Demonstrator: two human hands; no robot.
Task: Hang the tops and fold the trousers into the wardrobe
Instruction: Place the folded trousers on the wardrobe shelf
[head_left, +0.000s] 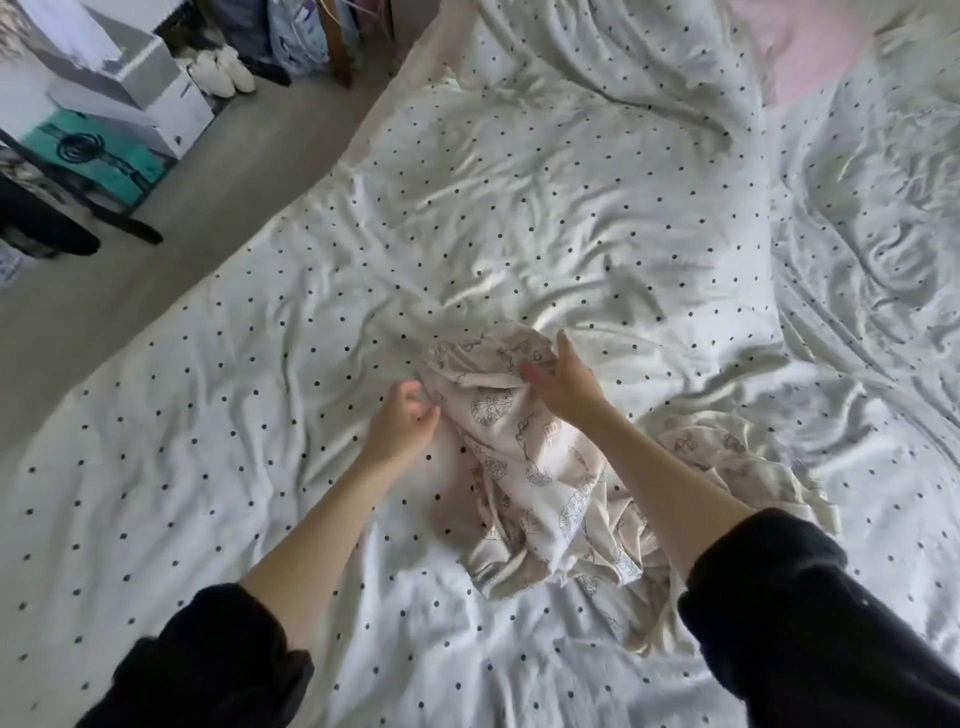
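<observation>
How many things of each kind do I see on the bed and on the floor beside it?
Printed cream garment, crumpled on the dotted duvet: 1
Hands on or beside the garment, left hand and right hand: 2
White shoes on the floor: 2
Boxes stacked at the upper left: at least 3, partly hidden
Total: at least 8
</observation>
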